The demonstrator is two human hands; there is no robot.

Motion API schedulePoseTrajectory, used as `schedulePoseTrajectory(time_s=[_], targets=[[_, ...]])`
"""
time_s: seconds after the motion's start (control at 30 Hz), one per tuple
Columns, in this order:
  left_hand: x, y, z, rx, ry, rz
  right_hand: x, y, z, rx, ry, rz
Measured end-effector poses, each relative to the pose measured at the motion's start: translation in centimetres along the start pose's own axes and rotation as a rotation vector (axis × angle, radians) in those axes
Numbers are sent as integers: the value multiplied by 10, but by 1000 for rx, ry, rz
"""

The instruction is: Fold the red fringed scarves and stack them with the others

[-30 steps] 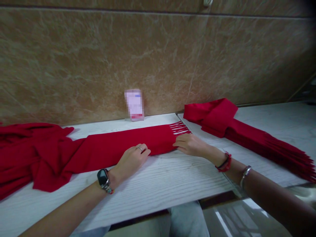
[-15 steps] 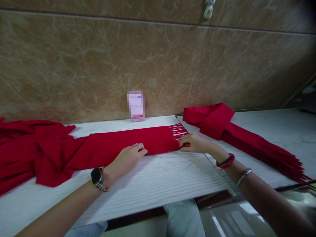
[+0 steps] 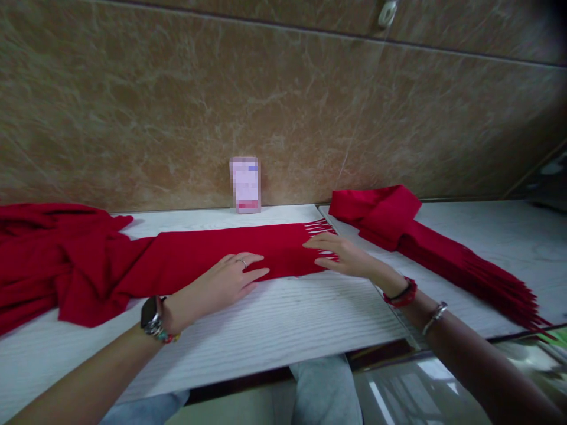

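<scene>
A long red scarf [image 3: 195, 248] lies across the white wood-grain table, its fringed end flat at the middle and its left part bunched in loose folds. My left hand [image 3: 230, 278] rests along the scarf's near edge, fingers stretched out and apart. At the fringe, my right hand [image 3: 339, 252] is over the scarf's end with its fingers extended and spread. Some fringe strands show beneath and between those fingers. Neither hand grips the cloth.
To the right lies a second red scarf [image 3: 390, 221], folded over, its fringe reaching the table's front edge. A blurred-out pale upright card or phone [image 3: 246, 185] leans on the brown marbled wall [image 3: 177, 118]. A seam [image 3: 325, 213] divides the white table [image 3: 283, 319].
Both hands have opened from a closed hold on the scarf's near edge and fringe. The right fingers have moved slightly left over the cloth. The camera view has tilted a little.
</scene>
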State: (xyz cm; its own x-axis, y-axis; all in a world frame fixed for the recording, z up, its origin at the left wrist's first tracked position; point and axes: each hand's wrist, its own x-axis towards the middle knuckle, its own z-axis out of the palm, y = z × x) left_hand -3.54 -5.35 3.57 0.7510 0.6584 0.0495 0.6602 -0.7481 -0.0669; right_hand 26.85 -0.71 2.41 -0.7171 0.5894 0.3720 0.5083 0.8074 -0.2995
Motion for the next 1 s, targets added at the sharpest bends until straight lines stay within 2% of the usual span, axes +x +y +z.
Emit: schedulePoseTrajectory(time_s=[0.07, 0.17, 0.23, 0.33, 0.4, 0.47, 0.6, 0.7, 0.87, 1.0], targets=[[-2, 0, 2, -41, -71, -1, 3, -6, 7, 34, -107, -76], [-5, -1, 1, -141, -266, -7, 2, -5, 9, 107, -300, -113], [-7, -1, -2, -187, -341, -21, -1, 2, 7, 154, -354, -88], [-7, -3, -2, -206, -371, -34, -4, 12, 1, 197, -384, -73], [-6, -5, 0, -194, -350, -32, -4, 14, 0, 203, -385, -82], [-3, -6, 4, -163, -280, -19, -3, 12, 2, 185, -330, -81], [7, -3, 11, -48, 19, 43, 0, 1, 8, 102, -154, -72], [17, 5, 15, 25, 156, 77, 0, -5, 12, 37, -130, -76], [41, 21, 13, 137, 110, 130, -2, -7, 16, -49, -102, -83], [63, 36, 5, 141, 74, 93, -2, -10, 16, -71, -98, -56]])
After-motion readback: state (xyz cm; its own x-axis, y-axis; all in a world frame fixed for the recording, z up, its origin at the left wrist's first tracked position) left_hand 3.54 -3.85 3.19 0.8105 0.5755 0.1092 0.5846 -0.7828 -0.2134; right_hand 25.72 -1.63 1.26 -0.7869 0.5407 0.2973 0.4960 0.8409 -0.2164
